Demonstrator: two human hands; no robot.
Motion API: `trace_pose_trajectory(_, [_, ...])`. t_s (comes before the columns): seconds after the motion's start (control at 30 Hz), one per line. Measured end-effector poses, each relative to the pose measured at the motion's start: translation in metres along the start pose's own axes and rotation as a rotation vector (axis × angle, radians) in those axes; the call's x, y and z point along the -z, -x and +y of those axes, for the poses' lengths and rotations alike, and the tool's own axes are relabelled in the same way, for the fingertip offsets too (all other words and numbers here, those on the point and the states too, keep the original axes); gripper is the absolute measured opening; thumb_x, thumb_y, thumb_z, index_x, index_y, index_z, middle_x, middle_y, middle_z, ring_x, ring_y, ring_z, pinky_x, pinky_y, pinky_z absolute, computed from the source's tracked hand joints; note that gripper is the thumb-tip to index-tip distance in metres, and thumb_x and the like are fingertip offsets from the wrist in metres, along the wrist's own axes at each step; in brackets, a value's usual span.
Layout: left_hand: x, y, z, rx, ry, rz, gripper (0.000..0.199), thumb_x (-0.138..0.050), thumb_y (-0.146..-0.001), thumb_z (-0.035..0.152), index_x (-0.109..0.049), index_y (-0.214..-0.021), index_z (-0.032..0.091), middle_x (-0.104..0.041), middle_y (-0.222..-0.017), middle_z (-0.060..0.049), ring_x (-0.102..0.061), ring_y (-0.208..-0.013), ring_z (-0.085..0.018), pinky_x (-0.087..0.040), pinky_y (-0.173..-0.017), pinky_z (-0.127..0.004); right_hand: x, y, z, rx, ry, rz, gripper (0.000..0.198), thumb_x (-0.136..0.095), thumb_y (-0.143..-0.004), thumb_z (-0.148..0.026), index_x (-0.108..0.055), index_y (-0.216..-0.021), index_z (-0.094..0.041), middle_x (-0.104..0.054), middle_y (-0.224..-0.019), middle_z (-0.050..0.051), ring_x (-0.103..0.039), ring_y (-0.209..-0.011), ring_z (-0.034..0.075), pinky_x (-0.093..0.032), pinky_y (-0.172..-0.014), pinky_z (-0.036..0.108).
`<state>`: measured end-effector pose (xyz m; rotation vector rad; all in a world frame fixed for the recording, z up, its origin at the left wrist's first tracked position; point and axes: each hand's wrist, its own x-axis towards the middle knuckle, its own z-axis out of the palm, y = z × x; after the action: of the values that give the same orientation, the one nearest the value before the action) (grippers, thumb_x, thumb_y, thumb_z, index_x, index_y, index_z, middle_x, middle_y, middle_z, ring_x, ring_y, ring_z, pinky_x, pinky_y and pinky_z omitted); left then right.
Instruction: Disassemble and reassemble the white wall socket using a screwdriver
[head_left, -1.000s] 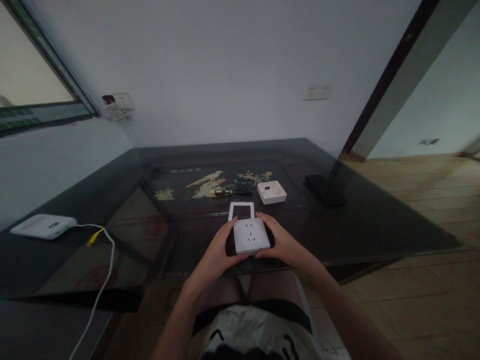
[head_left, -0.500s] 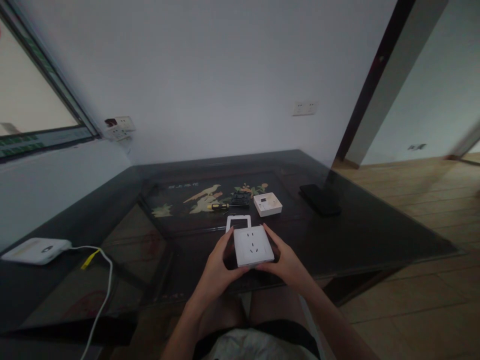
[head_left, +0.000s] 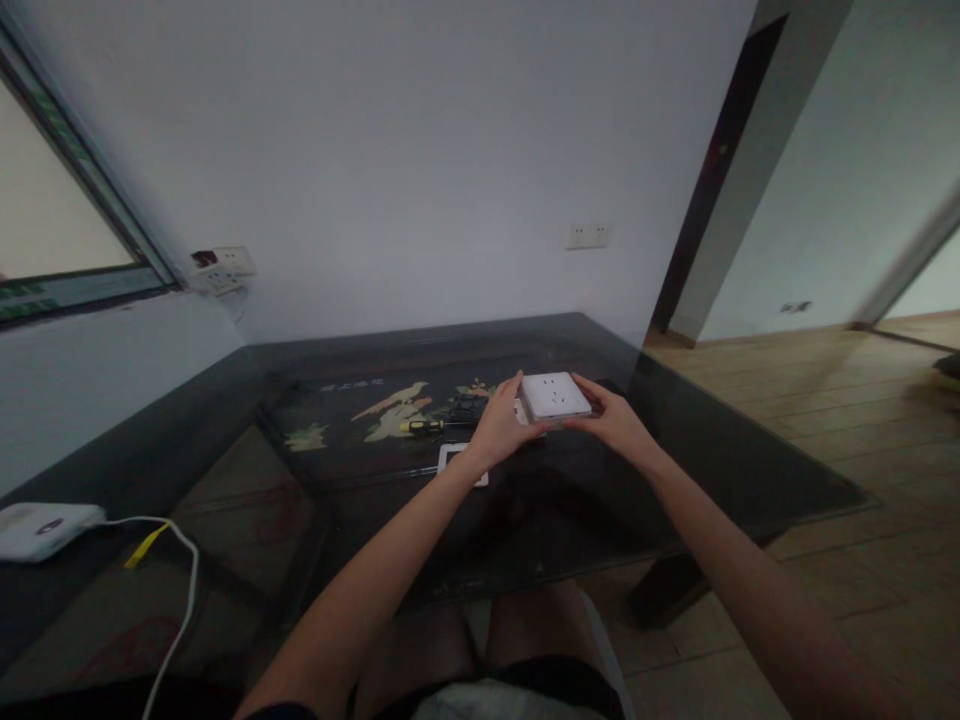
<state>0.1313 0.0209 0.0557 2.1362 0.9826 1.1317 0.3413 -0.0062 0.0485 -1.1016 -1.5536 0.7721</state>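
Between both hands is a white wall socket (head_left: pixel 556 394), its slotted face turned up. My left hand (head_left: pixel 504 418) grips its left side, and my right hand (head_left: pixel 609 418) grips its right side. Behind and below the socket, a white mounting box (head_left: pixel 519 412) is almost wholly hidden by it and my left hand. A white square frame (head_left: pixel 447 458) lies on the table, partly covered by my left forearm. Farther back rests a yellow and black screwdriver (head_left: pixel 424 427), beside some small black parts (head_left: pixel 466 410).
The dark glossy table (head_left: pixel 570 540) carries an inlaid bird picture. At its left lies a white device (head_left: pixel 49 530) with a white cable (head_left: pixel 193 580) and yellow tag. A dark flat object (head_left: pixel 611 388) is partly behind my right hand. Sockets (head_left: pixel 588 236) sit on the wall.
Both hands have carried the socket away from my body and to the right, over the mounting box. The camera view has shifted slightly. The white frame is still on the table.
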Motion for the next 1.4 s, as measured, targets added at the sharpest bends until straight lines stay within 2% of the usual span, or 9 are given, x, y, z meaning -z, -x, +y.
trace_pose_trajectory(0.17, [-0.04,-0.069,-0.023,0.078,-0.095,-0.051,0.097,-0.079,-0.063,0.031,-0.031,-0.142,0.003,-0.038,-0.143,-0.026,-0.038,-0.134,-0.034,-0.033,-0.11,-0.043,0.034,-0.048,0.035,-0.072,-0.032,0.057,0.072,-0.082,-0.058,-0.021,-0.057,-0.125,-0.014,-0.063,-0.125,0.015,-0.061,-0.111,0.028,-0.043,-0.102,0.047])
trace_pose_trajectory(0.33, [-0.067,-0.099,-0.06,0.081,-0.142,-0.153,0.099,-0.079,-0.063,0.034,-0.028,-0.143,0.006,-0.034,-0.147,-0.024,-0.034,-0.137,-0.032,-0.029,-0.111,-0.042,0.041,-0.065,0.067,-0.155,-0.218,0.027,0.071,-0.082,-0.053,-0.016,-0.058,-0.12,-0.013,-0.064,-0.123,0.014,-0.063,-0.106,0.023,-0.043,-0.102,0.041])
trace_pose_trajectory(0.43, [-0.07,-0.102,-0.077,0.076,-0.182,-0.195,0.102,-0.079,-0.062,0.037,-0.025,-0.144,0.005,-0.032,-0.148,-0.025,-0.032,-0.138,-0.033,-0.029,-0.111,-0.04,0.033,-0.072,0.079,-0.178,-0.255,0.021,0.064,-0.082,-0.055,-0.02,-0.06,-0.114,-0.013,-0.065,-0.121,0.012,-0.062,-0.107,0.022,-0.043,-0.101,0.038])
trace_pose_trajectory(0.57, [-0.066,-0.094,-0.082,0.081,-0.25,-0.199,0.099,-0.076,-0.066,0.038,-0.025,-0.144,0.005,-0.033,-0.147,-0.025,-0.033,-0.137,-0.032,-0.03,-0.11,-0.039,0.017,-0.076,0.09,-0.224,-0.259,0.06,0.045,-0.073,-0.072,-0.04,-0.063,-0.107,-0.014,-0.07,-0.111,0.012,-0.062,-0.105,0.023,-0.048,-0.094,0.036])
trace_pose_trajectory(0.73, [-0.055,-0.076,-0.081,0.131,-0.379,-0.217,0.095,-0.075,-0.066,0.043,-0.028,-0.141,0.01,-0.037,-0.145,-0.023,-0.039,-0.133,-0.033,-0.036,-0.105,-0.04,-0.001,-0.072,0.095,-0.287,-0.283,0.073,0.045,-0.06,-0.081,-0.053,-0.066,-0.101,-0.013,-0.073,-0.097,0.011,-0.066,-0.093,0.022,-0.053,-0.081,0.032])
trace_pose_trajectory(0.87, [-0.045,-0.075,-0.083,0.15,-0.462,-0.285,0.081,-0.077,-0.062,0.043,-0.043,-0.13,0.013,-0.053,-0.132,-0.018,-0.05,-0.123,-0.032,-0.042,-0.098,-0.04,-0.009,-0.073,0.093,-0.319,-0.296,0.067,0.047,-0.057,-0.083,-0.054,-0.068,-0.098,-0.011,-0.074,-0.09,0.012,-0.067,-0.086,0.022,-0.052,-0.074,0.029])
trace_pose_trajectory(1.0, [-0.046,-0.091,-0.082,0.172,-0.501,-0.323,0.077,-0.081,-0.056,0.039,-0.049,-0.12,0.011,-0.06,-0.12,-0.018,-0.057,-0.112,-0.032,-0.046,-0.091,-0.037,-0.008,-0.08,0.094,-0.357,-0.285,0.101,0.05,-0.052,-0.085,-0.057,-0.068,-0.099,-0.011,-0.074,-0.086,0.011,-0.067,-0.085,0.022,-0.052,-0.073,0.03])
trace_pose_trajectory(1.2, [-0.062,-0.116,-0.089,0.186,-0.546,-0.349,0.078,-0.081,-0.057,0.041,-0.049,-0.118,0.007,-0.057,-0.123,-0.023,-0.055,-0.115,-0.033,-0.045,-0.092,-0.034,0.002,-0.097,0.107,-0.415,-0.264,0.161,0.055,-0.037,-0.092,-0.056,-0.068,-0.1,-0.01,-0.074,-0.088,0.013,-0.067,-0.08,0.02,-0.05,-0.068,0.028])
trace_pose_trajectory(1.4, [-0.066,-0.12,-0.102,0.199,-0.562,-0.355,0.079,-0.079,-0.058,0.044,-0.048,-0.12,0.007,-0.055,-0.126,-0.022,-0.053,-0.118,-0.033,-0.043,-0.093,-0.033,0.002,-0.104,0.116,-0.395,-0.245,0.171,0.054,-0.045,-0.088,-0.059,-0.069,-0.098,-0.011,-0.074,-0.085,0.011,-0.067,-0.081,0.021,-0.05,-0.069,0.028])
